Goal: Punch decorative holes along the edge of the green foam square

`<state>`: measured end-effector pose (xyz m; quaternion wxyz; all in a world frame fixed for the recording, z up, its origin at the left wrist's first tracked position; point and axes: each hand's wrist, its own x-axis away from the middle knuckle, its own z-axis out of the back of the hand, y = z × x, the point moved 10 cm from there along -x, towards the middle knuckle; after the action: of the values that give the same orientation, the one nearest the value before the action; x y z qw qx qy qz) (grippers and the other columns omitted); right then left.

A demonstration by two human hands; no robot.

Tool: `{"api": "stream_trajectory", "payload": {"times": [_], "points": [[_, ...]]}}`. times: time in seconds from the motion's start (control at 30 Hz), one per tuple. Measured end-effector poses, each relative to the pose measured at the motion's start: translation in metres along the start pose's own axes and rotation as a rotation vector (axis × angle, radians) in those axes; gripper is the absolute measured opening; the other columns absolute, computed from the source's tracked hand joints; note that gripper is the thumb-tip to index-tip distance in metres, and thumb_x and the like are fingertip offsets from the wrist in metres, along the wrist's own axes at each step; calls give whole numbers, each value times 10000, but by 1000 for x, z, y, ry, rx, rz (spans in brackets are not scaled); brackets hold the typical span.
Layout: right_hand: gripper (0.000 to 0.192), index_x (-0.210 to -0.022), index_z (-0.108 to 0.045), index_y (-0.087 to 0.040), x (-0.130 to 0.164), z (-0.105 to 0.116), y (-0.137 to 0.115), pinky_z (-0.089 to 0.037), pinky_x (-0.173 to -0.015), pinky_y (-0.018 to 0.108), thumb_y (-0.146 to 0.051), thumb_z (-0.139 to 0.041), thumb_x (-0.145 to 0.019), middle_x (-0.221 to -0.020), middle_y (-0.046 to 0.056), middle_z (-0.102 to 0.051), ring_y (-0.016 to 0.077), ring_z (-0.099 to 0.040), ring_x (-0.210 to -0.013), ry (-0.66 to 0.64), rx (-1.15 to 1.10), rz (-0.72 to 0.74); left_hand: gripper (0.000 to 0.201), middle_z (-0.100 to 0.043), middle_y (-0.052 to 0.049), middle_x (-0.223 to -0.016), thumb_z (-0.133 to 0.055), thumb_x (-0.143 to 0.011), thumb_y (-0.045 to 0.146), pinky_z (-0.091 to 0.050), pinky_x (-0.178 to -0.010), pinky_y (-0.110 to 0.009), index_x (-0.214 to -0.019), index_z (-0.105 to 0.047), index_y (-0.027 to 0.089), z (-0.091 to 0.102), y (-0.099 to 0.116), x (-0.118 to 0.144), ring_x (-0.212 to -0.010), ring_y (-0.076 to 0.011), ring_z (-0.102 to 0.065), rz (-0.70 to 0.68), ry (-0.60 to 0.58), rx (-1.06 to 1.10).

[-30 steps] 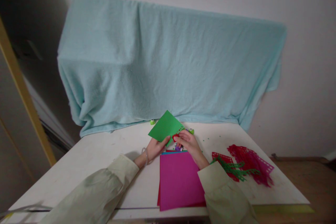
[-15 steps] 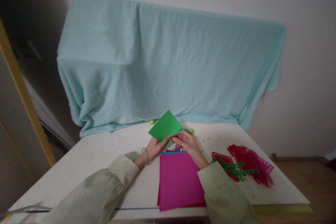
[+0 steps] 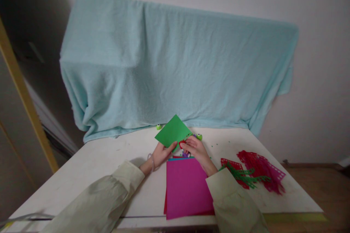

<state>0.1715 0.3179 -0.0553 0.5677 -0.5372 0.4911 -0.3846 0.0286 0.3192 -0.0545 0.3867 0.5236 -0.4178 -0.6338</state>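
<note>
A sheet of green paper [image 3: 174,131] is held up, turned corner-upward, over the middle of the table. My left hand [image 3: 164,151] pinches its lower left edge, thumb on top. A row of small holes runs along the lower right edge of the sheet. There my right hand [image 3: 195,148] is closed around a small red hole punch [image 3: 182,143], mostly covered by the fingers. Just below lies a small purple-and-white item [image 3: 186,154], partly hidden. Nearer me is a stack of coloured paper with a magenta sheet [image 3: 188,189] on top.
Punched strips of red paper [image 3: 247,160] and green paper [image 3: 246,177] lie heaped on the right of the white table [image 3: 109,174]. Tiny green bits are scattered behind my right hand. Two small green figures [image 3: 199,137] stand near the light blue cloth [image 3: 191,69].
</note>
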Motion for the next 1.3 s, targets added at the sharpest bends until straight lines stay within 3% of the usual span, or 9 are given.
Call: {"api": "stream_trajectory", "payload": {"times": [0.6, 0.87, 1.3], "points": [[339, -808, -586, -190, 1, -1, 3, -415, -483, 232, -455, -743, -666, -710, -16, -646, 107, -555, -505, 0, -44, -39, 482, -655, -103, -1109, -596, -811, 459, -384, -1008, -393, -1179, -566, 148, 1, -8, 0, -1081, -247, -572, 2, 1, -53], [339, -824, -604, -171, 1, -6, 11, -425, -494, 229, -457, -725, -689, -679, -3, -650, 107, -563, -501, -48, -47, -78, 354, -672, -59, -1076, -531, -852, 449, -439, -936, -354, -1023, -645, 161, -9, 2, 1, -987, -229, -604, -7, -104, -81], [351, -853, -607, -174, -2, 11, 5, -410, -459, 228, -456, -728, -684, -662, -5, -655, 107, -550, -466, 92, -63, -42, 523, -554, -120, -1287, -599, -821, 435, -398, -997, -371, -1249, -519, 146, 2, -1, -1, -1132, -247, -547, -32, 11, -58]]}}
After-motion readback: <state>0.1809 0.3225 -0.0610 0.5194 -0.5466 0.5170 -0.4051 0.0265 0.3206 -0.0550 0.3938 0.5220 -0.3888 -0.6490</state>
